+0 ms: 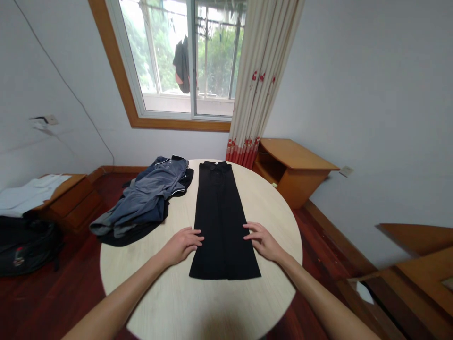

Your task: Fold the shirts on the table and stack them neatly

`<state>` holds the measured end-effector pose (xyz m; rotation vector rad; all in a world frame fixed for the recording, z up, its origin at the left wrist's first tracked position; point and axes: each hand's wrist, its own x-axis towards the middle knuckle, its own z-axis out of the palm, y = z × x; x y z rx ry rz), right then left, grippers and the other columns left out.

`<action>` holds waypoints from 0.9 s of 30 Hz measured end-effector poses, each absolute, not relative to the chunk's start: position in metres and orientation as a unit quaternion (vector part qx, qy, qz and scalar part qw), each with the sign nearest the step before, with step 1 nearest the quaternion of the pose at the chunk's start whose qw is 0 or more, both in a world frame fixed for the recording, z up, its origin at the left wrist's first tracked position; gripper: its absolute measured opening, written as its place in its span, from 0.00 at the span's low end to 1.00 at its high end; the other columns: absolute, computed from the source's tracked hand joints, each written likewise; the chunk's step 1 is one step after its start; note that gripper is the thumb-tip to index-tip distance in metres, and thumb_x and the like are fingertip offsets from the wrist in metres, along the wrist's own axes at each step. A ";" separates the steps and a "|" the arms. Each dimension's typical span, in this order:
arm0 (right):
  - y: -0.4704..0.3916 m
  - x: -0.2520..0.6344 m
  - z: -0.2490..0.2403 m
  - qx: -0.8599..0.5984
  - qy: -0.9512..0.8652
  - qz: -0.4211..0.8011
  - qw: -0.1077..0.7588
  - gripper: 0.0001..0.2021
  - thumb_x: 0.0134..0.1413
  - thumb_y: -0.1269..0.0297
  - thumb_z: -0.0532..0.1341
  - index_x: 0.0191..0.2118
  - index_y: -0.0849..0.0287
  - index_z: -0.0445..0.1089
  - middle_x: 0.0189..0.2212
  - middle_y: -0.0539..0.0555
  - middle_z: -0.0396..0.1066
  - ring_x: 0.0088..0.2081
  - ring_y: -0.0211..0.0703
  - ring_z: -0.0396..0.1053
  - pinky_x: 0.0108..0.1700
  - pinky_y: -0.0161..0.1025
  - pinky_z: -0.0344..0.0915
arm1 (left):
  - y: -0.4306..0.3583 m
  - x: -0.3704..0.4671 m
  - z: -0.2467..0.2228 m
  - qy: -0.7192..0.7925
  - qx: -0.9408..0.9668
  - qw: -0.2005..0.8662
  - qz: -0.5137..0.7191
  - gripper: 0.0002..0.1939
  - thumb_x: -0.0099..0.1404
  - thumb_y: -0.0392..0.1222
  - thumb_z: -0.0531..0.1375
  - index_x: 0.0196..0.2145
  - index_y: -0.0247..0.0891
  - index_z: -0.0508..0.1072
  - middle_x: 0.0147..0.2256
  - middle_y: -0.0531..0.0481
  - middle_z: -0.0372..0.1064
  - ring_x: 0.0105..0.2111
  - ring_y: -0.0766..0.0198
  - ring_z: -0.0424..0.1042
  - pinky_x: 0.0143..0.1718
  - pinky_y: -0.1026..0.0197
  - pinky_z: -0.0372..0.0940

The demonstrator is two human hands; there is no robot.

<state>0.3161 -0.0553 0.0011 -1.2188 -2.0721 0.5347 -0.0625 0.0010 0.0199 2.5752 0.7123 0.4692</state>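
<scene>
A black collared shirt [221, 217], folded into a long narrow strip, lies flat on the round pale table [170, 302]. Its collar points toward the window and its hem faces me. My left hand [183, 244] rests at the shirt's left edge, fingers stretched out with the tips on the cloth. At the right edge, my right hand [264, 241] touches the fabric with its fingers apart. Neither hand grips anything. To the left on the same table is a loose pile of grey, navy and black shirts [148, 189], with white-trimmed collars showing.
Beyond the table stand a wooden cabinet [300, 160] and a floral curtain [264, 71] beside the window. At the left are a low wooden nightstand [76, 200] with white papers or cloth on it and a black bag [28, 245] on the floor. Wooden furniture [417, 283] occupies the lower right.
</scene>
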 end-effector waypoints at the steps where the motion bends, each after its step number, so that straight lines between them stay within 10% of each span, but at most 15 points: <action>1: -0.060 0.315 0.006 -0.462 -0.791 0.220 0.334 0.11 0.61 0.62 0.59 0.38 0.50 0.81 0.54 0.59 0.72 0.61 0.57 0.63 0.62 0.63 0.56 | -0.004 -0.063 0.022 0.253 0.924 0.222 0.182 0.13 0.69 0.36 0.55 0.44 0.43 0.79 0.49 0.46 0.78 0.56 0.54 0.71 0.62 0.43 0.57; 7: -0.085 0.308 0.085 -0.354 -0.810 0.389 0.259 0.12 0.62 0.53 0.62 0.39 0.52 0.80 0.40 0.56 0.79 0.52 0.52 0.73 0.65 0.61 0.51 | -0.040 -0.072 0.090 0.186 0.892 0.366 0.188 0.14 0.70 0.38 0.54 0.44 0.41 0.80 0.41 0.46 0.80 0.41 0.60 0.78 0.45 0.60 0.69; 13: -0.006 0.302 0.136 -0.409 -0.699 0.423 0.406 0.18 0.51 0.47 0.68 0.34 0.60 0.76 0.32 0.57 0.77 0.35 0.46 0.73 0.40 0.42 0.69 | 0.043 -0.046 0.152 0.257 0.758 0.511 0.313 0.15 0.60 0.51 0.66 0.35 0.35 0.80 0.33 0.46 0.78 0.31 0.61 0.75 0.33 0.64 0.67; 19: 0.052 0.288 0.078 -0.597 -0.482 0.461 0.446 0.25 0.49 0.49 0.68 0.49 0.57 0.68 0.30 0.52 0.73 0.30 0.42 0.70 0.30 0.37 0.64 | 0.104 -0.020 0.092 0.516 0.501 0.566 0.404 0.19 0.59 0.49 0.67 0.42 0.34 0.72 0.31 0.50 0.72 0.22 0.69 0.69 0.23 0.67 0.60; 27: 0.003 0.299 0.019 -0.599 -0.523 0.431 0.427 0.23 0.48 0.56 0.67 0.50 0.58 0.66 0.24 0.44 0.63 0.26 0.38 0.63 0.30 0.35 0.59 | 0.043 -0.048 0.012 0.465 0.562 0.589 0.347 0.35 0.50 0.50 0.70 0.52 0.39 0.63 0.29 0.59 0.65 0.18 0.69 0.65 0.19 0.65 0.56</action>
